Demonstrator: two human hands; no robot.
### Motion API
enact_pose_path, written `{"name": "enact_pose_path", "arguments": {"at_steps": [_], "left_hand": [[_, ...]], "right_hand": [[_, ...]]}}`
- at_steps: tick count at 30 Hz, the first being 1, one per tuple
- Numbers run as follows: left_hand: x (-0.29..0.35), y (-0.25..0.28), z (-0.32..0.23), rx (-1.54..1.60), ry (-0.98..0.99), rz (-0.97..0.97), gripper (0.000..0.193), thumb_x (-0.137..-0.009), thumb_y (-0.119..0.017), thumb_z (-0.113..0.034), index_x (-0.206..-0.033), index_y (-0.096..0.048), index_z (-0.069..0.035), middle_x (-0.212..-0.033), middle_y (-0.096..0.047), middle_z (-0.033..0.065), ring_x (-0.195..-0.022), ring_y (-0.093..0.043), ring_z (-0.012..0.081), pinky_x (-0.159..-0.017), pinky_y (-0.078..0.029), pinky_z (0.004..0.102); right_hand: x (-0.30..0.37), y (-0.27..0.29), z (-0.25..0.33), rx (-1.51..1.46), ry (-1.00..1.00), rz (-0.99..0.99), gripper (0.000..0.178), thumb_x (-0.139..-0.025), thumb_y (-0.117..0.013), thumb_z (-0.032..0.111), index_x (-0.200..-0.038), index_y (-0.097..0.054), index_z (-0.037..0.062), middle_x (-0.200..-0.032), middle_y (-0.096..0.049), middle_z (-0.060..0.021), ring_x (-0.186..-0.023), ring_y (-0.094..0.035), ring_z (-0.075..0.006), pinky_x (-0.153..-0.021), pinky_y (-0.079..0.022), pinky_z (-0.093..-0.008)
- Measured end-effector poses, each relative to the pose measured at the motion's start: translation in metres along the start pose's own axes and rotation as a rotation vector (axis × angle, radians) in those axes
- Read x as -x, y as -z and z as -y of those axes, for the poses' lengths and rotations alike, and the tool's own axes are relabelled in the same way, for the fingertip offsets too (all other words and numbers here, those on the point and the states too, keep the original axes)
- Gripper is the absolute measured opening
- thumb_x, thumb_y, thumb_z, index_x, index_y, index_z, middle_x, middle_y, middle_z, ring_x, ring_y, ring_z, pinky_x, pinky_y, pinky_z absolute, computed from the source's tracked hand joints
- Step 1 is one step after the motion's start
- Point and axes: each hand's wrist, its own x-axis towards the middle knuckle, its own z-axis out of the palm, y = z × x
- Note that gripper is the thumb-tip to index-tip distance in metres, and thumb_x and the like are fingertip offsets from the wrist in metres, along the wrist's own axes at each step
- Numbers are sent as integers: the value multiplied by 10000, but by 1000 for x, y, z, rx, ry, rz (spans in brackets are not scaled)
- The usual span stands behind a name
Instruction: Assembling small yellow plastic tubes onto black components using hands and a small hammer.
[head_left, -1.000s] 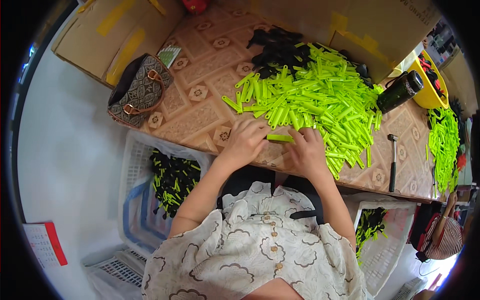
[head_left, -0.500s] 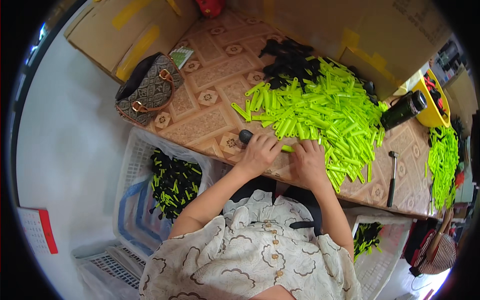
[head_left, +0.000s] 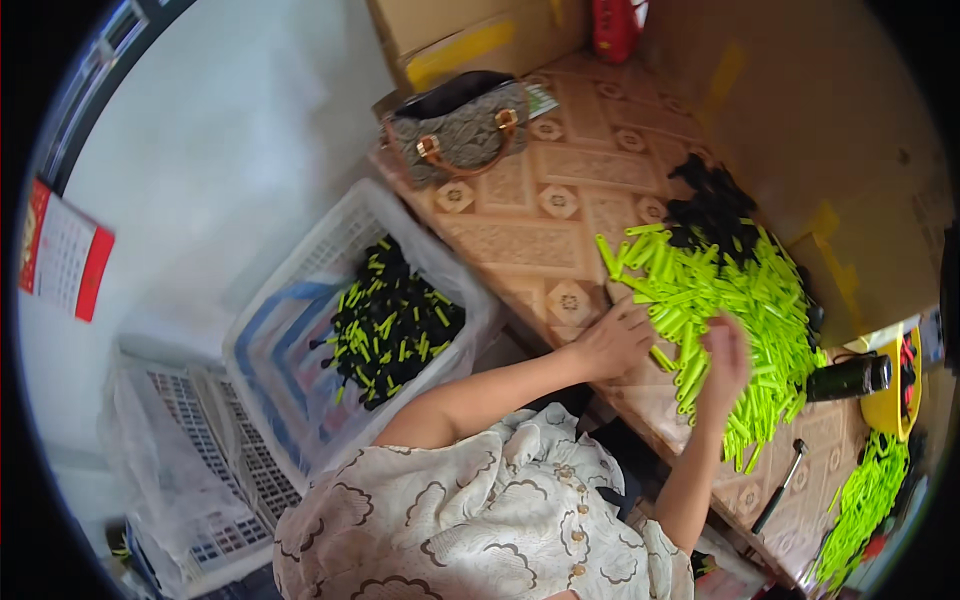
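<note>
My left hand (head_left: 618,338) is closed at the table's near edge around a bright green plastic strip (head_left: 661,358). The strip's end shows on the right side of the fingers; a bit of a black end shows beyond the hand, mostly hidden. My right hand (head_left: 728,352) is lifted over the near side of a large heap of green strips (head_left: 760,310), smeared by motion, so I cannot tell whether it holds anything. Behind the heap lies a pile of black pieces (head_left: 708,205).
A crate (head_left: 375,215) left of the table holds black-and-green pieces (head_left: 395,330). On the table are a handbag (head_left: 460,130), a hammer (head_left: 780,488), a black bottle (head_left: 848,378), a yellow basin (head_left: 880,405) and more green strips (head_left: 865,500). Cardboard (head_left: 800,130) stands behind.
The view has swung left, so the table sits farther right. My right hand has come off the strip and risen over the heap, while my left hand stays on the strip.
</note>
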Motion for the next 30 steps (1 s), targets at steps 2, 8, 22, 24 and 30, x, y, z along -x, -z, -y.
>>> {"name": "enact_pose_path", "arguments": {"at_steps": [2, 8, 22, 24, 30], "left_hand": [[0, 13, 0, 82, 41, -123, 324, -786, -633, -166, -1087, -634, -46, -1057, -601, 111, -1124, -570, 313, -1051, -376, 542], [-19, 52, 34, 31, 550, -389, 518, -789, -720, -221, -1262, -598, -47, -1144, -555, 220, -1024, -568, 383, -892, -455, 498], [278, 139, 45, -116, 1392, -593, 117, -874, -612, -120, -924, -693, -51, -918, -640, 142, -847, -631, 360, -715, -516, 433], [331, 151, 32, -273, 1484, -505, 118, -888, -610, -138, -907, -693, -57, -910, -640, 145, -850, -627, 365, -711, -508, 450], [385, 158, 1, -270, 1802, -327, 153, -897, -616, -184, -946, -719, -81, -937, -658, 132, -895, -641, 356, -764, -512, 444]], "right_hand": [[-29, 6, 32, -471, 58, 0, 299, -1006, -558, 218, -1240, -586, 33, -903, -634, -47, -704, -547, -71, -571, -422, -198], [-91, -51, 2, 198, -80, 257, 457, -985, -584, 377, -1300, -532, 52, -926, -618, -46, -648, -519, -94, -511, -362, -239], [122, -320, -27, 118, 554, 1227, 84, -898, -619, 98, -890, -643, 19, -839, -654, -230, -818, -647, -430, -695, -525, -462], [155, -340, -42, 163, 634, 1316, 89, -893, -627, 123, -904, -631, 35, -866, -660, -204, -802, -650, -420, -692, -526, -482], [198, -344, -61, 261, 684, 1448, 114, -891, -630, 158, -948, -612, 61, -896, -664, -184, -804, -656, -408, -696, -529, -507]]}}
